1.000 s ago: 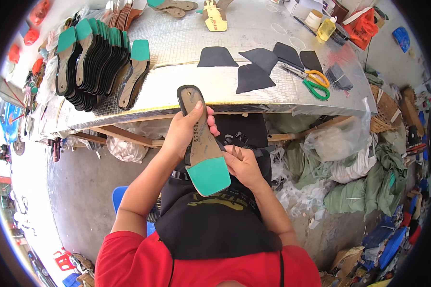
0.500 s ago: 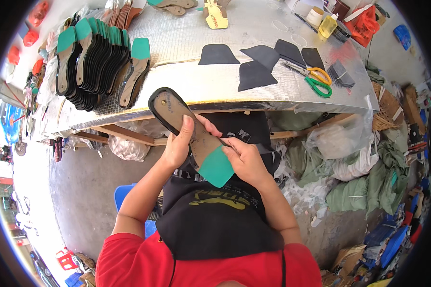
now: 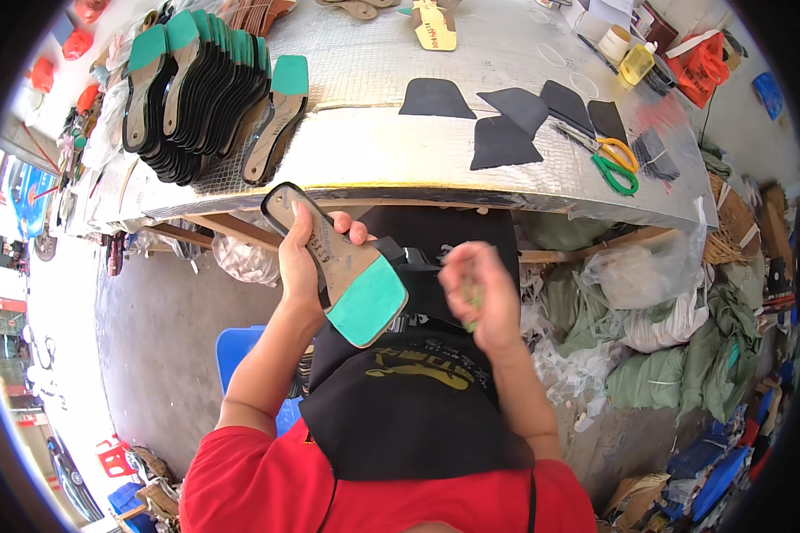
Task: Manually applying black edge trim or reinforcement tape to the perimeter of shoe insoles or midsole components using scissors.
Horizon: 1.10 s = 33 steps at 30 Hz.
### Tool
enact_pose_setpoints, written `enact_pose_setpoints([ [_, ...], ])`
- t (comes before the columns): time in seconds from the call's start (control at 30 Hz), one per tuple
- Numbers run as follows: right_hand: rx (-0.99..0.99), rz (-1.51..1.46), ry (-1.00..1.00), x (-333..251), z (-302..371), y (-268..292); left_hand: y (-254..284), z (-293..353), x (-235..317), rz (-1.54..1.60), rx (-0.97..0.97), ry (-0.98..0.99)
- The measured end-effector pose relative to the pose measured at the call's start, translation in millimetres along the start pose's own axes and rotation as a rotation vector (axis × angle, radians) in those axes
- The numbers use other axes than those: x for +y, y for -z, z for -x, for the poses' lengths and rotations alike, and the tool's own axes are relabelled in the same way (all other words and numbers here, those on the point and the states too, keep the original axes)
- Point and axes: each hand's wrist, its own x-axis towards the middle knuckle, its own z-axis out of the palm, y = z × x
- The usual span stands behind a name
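Note:
My left hand (image 3: 304, 258) is closed round a shoe insole (image 3: 364, 298), tilted over my lap in front of the table edge. The insole is brown with a black rim at the heel and teal at the toe end. A short black flap (image 3: 388, 250) sticks out from its right side. My right hand (image 3: 482, 293) is apart from the insole, on its right. Motion smears its curled fingers, and something yellow-green shows in them, too blurred to name. A dark pointed piece lies between the flap and this hand; I cannot tell what it belongs to.
On the table (image 3: 364, 147), a row of teal-ended insoles (image 3: 213, 89) stands at left, with a single insole (image 3: 276, 120) beside it. Several black cut pieces (image 3: 507, 142) and scissors (image 3: 609, 160) lie at right. Bags and fabric (image 3: 658, 329) crowd the floor at right.
My right hand has let go of the insole and moved right. The insole has shifted left in my left hand, and the black flap now shows at its side.

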Motion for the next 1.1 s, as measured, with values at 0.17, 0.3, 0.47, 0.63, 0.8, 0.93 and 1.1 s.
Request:
enact_pose_setpoints([
  [0.17, 0.02, -0.283, -0.323, 44, -6, -37, 7, 3, -10, 0.016, -0.018, -0.071],
  [0.3, 0.107, -0.342, -0.279, 48, -15, -53, 9, 7, -20, 0.014, 0.022, -0.12],
  [0.47, 0.086, -0.299, -0.206, 54, -25, -53, 10, 10, -26, 0.069, 0.034, -0.105],
  [0.63, 0.124, -0.211, -0.131, 63, -27, -41, 15, 6, -31, -0.058, 0.086, -0.192],
  [0.8, -0.015, -0.126, -0.359, 31, -40, -4, 24, -7, -32, -0.592, -0.072, -0.501],
  [0.93, -0.07, 0.22, -0.432, 18, -47, -10, 14, -14, -24, -0.883, -0.404, -0.71],
  [1.1, 0.099, 0.875, 0.099, 34, -35, -25, 5, -6, -34, -0.954, -0.379, -0.657],
])
